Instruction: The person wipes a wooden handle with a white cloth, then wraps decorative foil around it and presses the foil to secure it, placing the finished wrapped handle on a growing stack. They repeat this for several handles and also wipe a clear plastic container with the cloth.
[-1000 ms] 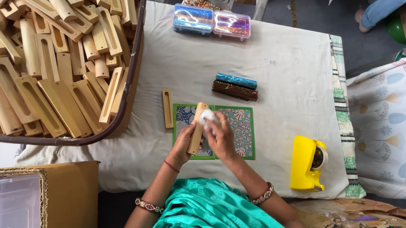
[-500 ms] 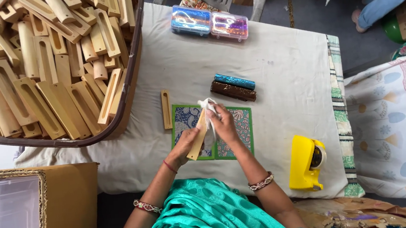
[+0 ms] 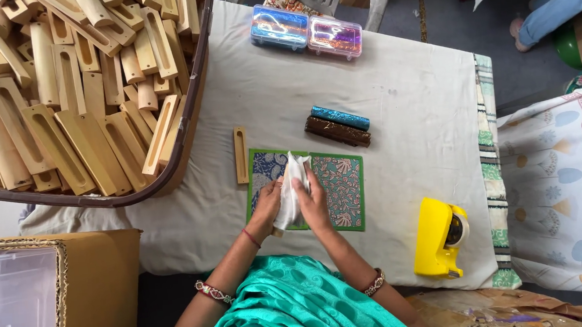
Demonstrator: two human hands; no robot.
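Note:
Both my hands meet over a green-bordered patterned sheet (image 3: 340, 184) lying on the white-covered table (image 3: 397, 98). My left hand (image 3: 266, 204) and my right hand (image 3: 314, 202) press a white cloth (image 3: 290, 190) around a long wooden piece, whose end peeks out below the cloth. One loose slotted wooden piece (image 3: 240, 154) lies just left of the sheet. Beyond the sheet rest a blue wrapped bar (image 3: 340, 118) and a brown wrapped bar (image 3: 337, 131), side by side.
A large basket (image 3: 195, 116) heaped with several slotted wooden pieces fills the upper left. Two clear plastic boxes (image 3: 306, 32) sit at the table's far edge. A yellow tape dispenser (image 3: 438, 238) stands right of me. A cardboard box (image 3: 98, 285) is at lower left. Another person's leg (image 3: 558, 3) shows top right.
The wooden piece was bare in my hands a second ago; the white cloth now covers most of it, and my hands have drawn slightly closer to me.

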